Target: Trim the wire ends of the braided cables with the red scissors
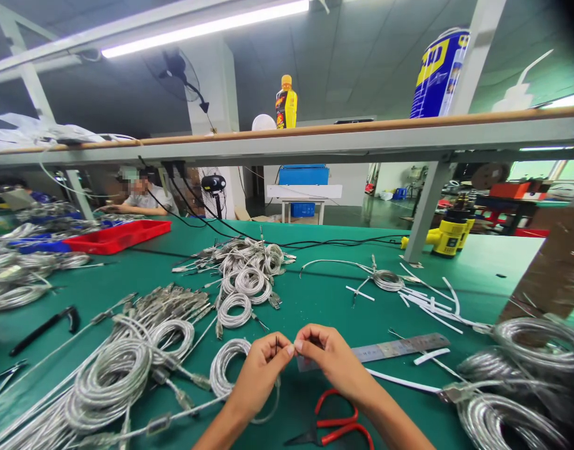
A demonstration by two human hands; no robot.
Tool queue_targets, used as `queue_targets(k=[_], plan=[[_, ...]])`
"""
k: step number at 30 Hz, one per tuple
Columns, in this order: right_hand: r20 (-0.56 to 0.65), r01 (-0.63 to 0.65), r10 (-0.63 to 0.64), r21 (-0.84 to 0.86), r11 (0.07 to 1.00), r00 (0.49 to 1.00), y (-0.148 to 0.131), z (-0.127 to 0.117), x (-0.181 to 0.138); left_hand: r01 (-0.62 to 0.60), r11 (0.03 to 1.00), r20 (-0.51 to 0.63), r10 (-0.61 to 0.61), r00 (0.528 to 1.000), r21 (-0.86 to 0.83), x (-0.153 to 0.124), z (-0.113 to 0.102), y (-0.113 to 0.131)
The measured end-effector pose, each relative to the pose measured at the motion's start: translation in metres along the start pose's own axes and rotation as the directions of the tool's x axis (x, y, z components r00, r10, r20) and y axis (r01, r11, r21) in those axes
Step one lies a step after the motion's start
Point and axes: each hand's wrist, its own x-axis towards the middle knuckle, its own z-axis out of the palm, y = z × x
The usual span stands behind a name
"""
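My left hand is closed in a pinch around the end of a clear-jacketed silver cable; a thin dark wire pokes up between its fingers. The rest of that cable lies coiled on the green table beside the wrist. Thumb and forefinger of my right hand are pressed together, meeting the left fingertips. What sits between them is too small and hidden to name. Behind the right hand lies a steel ruler. Red-handled scissors rest just below it, blades pointing left.
Heaps of coiled cables cover the middle, left and right. White tubing pieces lie at right. Black-handled pliers and a red tray are on the left. A shelf crosses above; a yellow heat gun stands by its post.
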Motion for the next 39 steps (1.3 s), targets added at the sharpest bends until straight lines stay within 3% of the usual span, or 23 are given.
queue_targets(k=[5,8,11,13,16,22,26,30,34,36,39], plan=[[0.061,-0.013,0.015,-0.035,0.999,0.998,0.006,-0.004,0.003,0.046,0.999,0.007,-0.046,0.999,-0.022,0.004,-0.002,-0.004],[0.003,0.005,-0.004,-0.317,0.949,1.000,0.009,-0.020,0.001,0.066,0.998,0.014,-0.066,0.998,-0.009,0.004,-0.002,-0.004],[-0.023,-0.004,-0.020,-0.729,0.685,1.000,0.015,-0.042,-0.004,0.111,0.994,0.035,-0.111,0.993,0.008,0.003,-0.001,-0.002],[0.006,-0.004,0.018,-0.850,0.526,1.000,0.019,-0.054,-0.007,0.134,0.991,0.051,-0.134,0.990,0.017,0.002,0.000,-0.002],[0.039,0.012,0.051,-0.893,0.449,0.998,0.024,-0.061,-0.010,0.147,0.989,0.074,-0.149,0.986,0.024,0.001,0.001,-0.002],[0.089,0.058,0.051,-0.897,0.439,0.995,0.019,-0.059,-0.012,0.166,0.985,0.095,-0.170,0.981,0.048,0.001,0.002,-0.003],[0.097,0.057,0.052,-0.856,0.514,0.994,0.019,-0.060,-0.011,0.172,0.983,0.117,-0.178,0.977,0.061,0.002,0.001,-0.009],[-0.006,-0.017,0.021,-0.811,0.584,1.000,0.028,-0.051,-0.006,0.188,0.982,0.131,-0.189,0.973,0.023,0.003,0.001,-0.013],[-0.192,-0.119,-0.100,-0.863,0.492,0.976,0.034,-0.037,-0.002,0.233,0.972,0.122,-0.230,0.966,-0.012,0.004,0.001,-0.012],[-0.187,-0.102,-0.131,-0.868,0.485,0.974,0.032,-0.031,-0.003,0.246,0.969,0.087,-0.244,0.966,-0.022,0.006,0.000,-0.011],[-0.117,-0.007,-0.158,-0.826,0.564,0.980,0.023,-0.024,-0.006,0.234,0.969,0.041,-0.231,0.972,-0.079,0.008,-0.003,-0.012]])
